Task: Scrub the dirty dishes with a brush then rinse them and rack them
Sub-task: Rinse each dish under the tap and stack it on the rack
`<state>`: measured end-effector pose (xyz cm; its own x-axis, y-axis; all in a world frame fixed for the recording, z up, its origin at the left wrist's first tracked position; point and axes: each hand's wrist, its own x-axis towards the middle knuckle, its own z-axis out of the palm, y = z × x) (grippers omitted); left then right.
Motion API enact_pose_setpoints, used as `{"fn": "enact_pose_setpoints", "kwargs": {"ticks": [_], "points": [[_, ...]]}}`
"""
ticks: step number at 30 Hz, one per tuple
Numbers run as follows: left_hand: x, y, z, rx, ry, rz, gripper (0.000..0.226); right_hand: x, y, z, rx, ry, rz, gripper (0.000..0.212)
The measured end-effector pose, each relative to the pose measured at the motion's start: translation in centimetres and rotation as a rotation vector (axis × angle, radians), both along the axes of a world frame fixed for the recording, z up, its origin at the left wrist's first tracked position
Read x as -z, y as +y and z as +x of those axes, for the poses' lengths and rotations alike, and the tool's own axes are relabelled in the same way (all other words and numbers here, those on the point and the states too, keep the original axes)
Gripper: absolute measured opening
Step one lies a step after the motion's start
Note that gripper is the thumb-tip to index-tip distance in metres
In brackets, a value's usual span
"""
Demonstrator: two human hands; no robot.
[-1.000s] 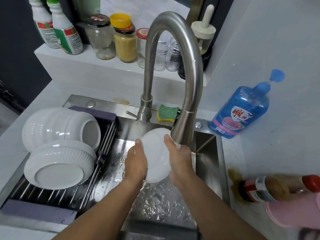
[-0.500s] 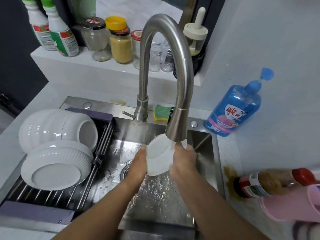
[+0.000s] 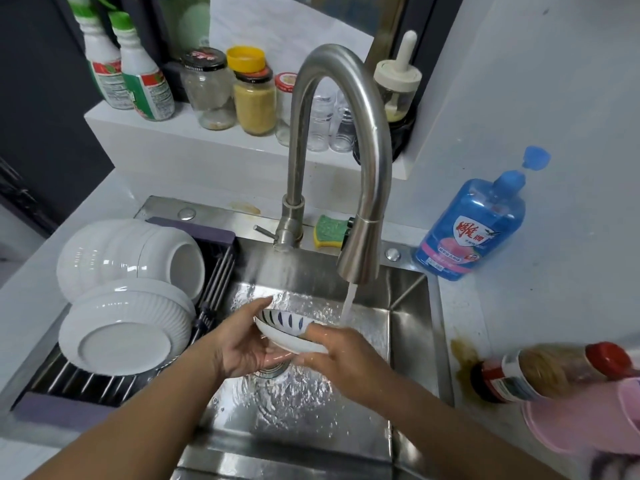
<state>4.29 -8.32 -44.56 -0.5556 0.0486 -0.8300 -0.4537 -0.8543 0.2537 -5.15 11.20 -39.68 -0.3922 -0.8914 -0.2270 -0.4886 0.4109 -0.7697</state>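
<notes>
A small white dish (image 3: 290,333) with blue stripes inside is held low over the steel sink (image 3: 408,327), tilted so its inside faces away. My left hand (image 3: 247,344) grips its left rim and underside. My right hand (image 3: 341,358) holds its right edge, with fingers curled over the rim. Water runs from the faucet (image 3: 360,251) just right of the dish. Two stacks of white ribbed bowls (image 3: 124,327) lie on the drying rack (image 3: 69,379) at the sink's left. No brush is in view.
A green-yellow sponge (image 3: 330,230) sits behind the faucet. A blue soap bottle (image 3: 474,226) leans at the right. A sauce bottle (image 3: 547,372) and a pink cup (image 3: 588,420) lie at the right edge. Jars and spray bottles line the back shelf (image 3: 214,133).
Both hands have lowered the dish from right under the spout and turned it from upright to nearly flat, so its striped inside now shows. The water stream is now visible.
</notes>
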Motion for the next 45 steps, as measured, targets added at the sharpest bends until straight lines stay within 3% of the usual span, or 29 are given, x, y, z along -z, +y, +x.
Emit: {"fn": "enact_pose_setpoints", "kwargs": {"ticks": [3, 7, 12, 14, 18, 20, 22, 24, 27, 33, 35, 37, 38, 41, 42, 45], "points": [[-0.2, 0.2, 0.1, -0.031, 0.007, -0.01, 0.036, 0.2, 0.5, -2.2, -0.14, 0.191, 0.063, 0.026], [0.1, 1.0, -0.2, -0.034, 0.019, -0.048, 0.034, 1.7, 1.5, -4.4, -0.298, 0.428, 0.082, 0.015], [0.6, 1.5, -0.6, -0.036, 0.032, -0.201, 0.032, 3.7, 3.5, -6.0, -0.428, 0.582, 0.102, 0.061], [0.6, 1.5, -0.5, -0.064, 0.041, -0.273, 0.03, 3.7, 4.3, -6.4, -0.383, 0.63, 0.048, 0.064], [1.1, 2.4, -0.6, -0.172, 0.049, -0.354, 0.03, 3.5, 4.4, -6.0, -0.037, 0.711, -0.199, 0.03], [1.3, 3.2, -0.8, -0.245, 0.051, -0.346, 0.029, 2.9, 3.6, -5.5, 0.198, 0.647, -0.155, 0.029], [1.4, 4.0, -1.1, -0.292, 0.038, -0.326, 0.032, 1.9, 2.8, -5.4, 0.378, 0.434, -0.009, 0.035], [1.5, 4.9, -1.4, -0.307, 0.007, -0.304, 0.039, 1.0, 2.3, -5.4, 0.426, 0.218, 0.143, 0.039], [1.2, 6.1, -1.8, -0.314, -0.026, -0.317, 0.042, 1.1, 1.6, -6.0, 0.471, 0.029, 0.195, 0.022], [-0.1, 6.3, -1.2, -0.14, 0.041, -0.593, 0.016, 1.9, 1.8, -5.9, 0.586, -0.091, 0.273, 0.021], [-1.0, 6.0, -1.0, -0.106, 0.107, -0.683, 0.021, 2.6, 1.5, -5.0, 0.68, -0.129, 0.2, 0.022], [-1.5, 5.8, -0.9, -0.134, 0.121, -0.717, 0.028, 3.2, 0.6, -3.8, 0.794, -0.114, 0.144, 0.02], [-1.6, 5.6, -0.9, -0.166, 0.109, -0.729, 0.026, 3.4, 0.0, -3.2, 0.809, -0.015, 0.169, 0.023], [-1.4, 5.8, -1.0, -0.238, 0.06, -0.756, 0.017, 2.7, -1.6, -1.6, 0.618, 0.502, 0.307, 0.051], [-1.6, 6.0, -1.0, -0.256, 0.052, -0.735, 0.019, 2.3, -2.1, -1.1, 0.538, 0.577, 0.32, 0.054], [-1.8, 6.7, -0.7, -0.24, 0.071, -0.615, 0.033, 1.9, -3.4, -0.1, 0.333, 0.468, 0.351, 0.06]]}}
